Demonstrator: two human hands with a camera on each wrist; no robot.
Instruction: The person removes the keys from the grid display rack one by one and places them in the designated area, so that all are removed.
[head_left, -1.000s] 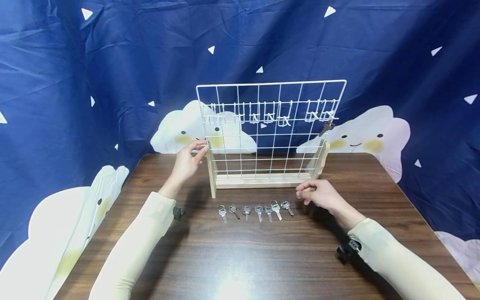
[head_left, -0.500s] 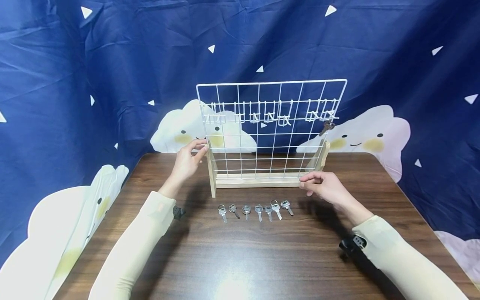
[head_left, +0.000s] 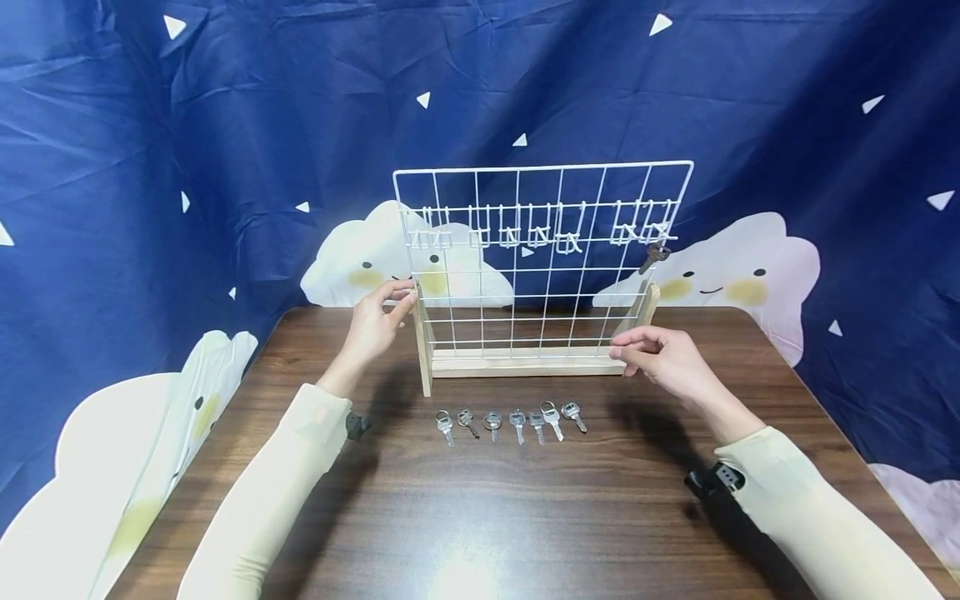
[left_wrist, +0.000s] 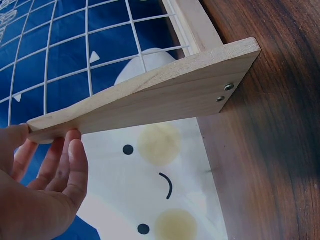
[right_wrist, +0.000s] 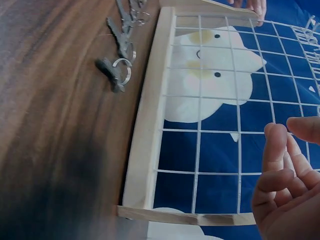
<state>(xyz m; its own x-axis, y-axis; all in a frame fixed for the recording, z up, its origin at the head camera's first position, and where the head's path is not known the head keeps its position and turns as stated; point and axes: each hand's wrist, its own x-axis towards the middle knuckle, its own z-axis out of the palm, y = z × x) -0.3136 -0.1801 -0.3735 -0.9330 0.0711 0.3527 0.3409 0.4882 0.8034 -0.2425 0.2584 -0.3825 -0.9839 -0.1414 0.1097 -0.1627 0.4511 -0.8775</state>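
Observation:
A white wire grid rack (head_left: 540, 269) stands upright in a wooden base (head_left: 517, 364) on the table. My left hand (head_left: 377, 321) grips the top end of the base's left wooden side piece (left_wrist: 150, 95), thumb on one face and fingers on the other. My right hand (head_left: 667, 362) hovers before the rack's lower right, near the right side piece (head_left: 647, 306). Its fingers are loosely bent with nothing between them, as the right wrist view shows. A dark key (head_left: 654, 257) hangs from the rightmost hook. Several silver keys (head_left: 518, 425) lie in a row on the table.
Several white wire hooks (head_left: 539, 237) hang along the rack's upper bars. Behind the brown wooden table (head_left: 420, 517) hangs a blue curtain (head_left: 300, 100) with cloud prints.
My right hand has risen from beside the rightmost loose key and moved slightly right, in front of the rack's lower right corner. The left hand has stayed on the side piece.

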